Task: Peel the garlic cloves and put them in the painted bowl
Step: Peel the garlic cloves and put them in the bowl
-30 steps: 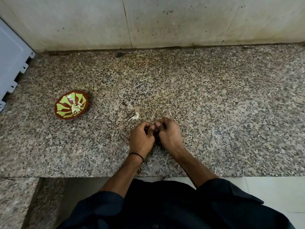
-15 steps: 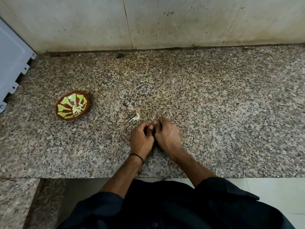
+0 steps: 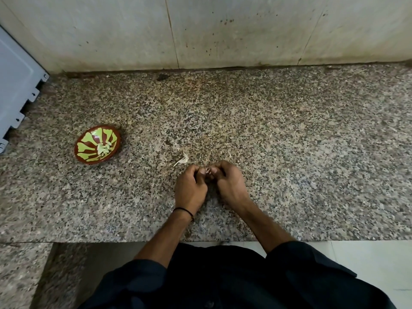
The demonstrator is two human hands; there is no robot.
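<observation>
Clove (image 3: pixel 207 170) — between fingers (image 3: pixel 202 173) (half-hidden)

The left hand (image 3: pixel 190 188) and right hand (image 3: pixel 230 185) sit side by side just below the centre of the frame, backs up and fingers curled inward. Their fingertips meet, the 2 hands pinching a small pale clove (image 3: pixel 208 170) between them. Bare forearms (image 3: pixel 265 224) slant down to dark sleeves (image 3: pixel 138 284) at the lower edge.
</observation>
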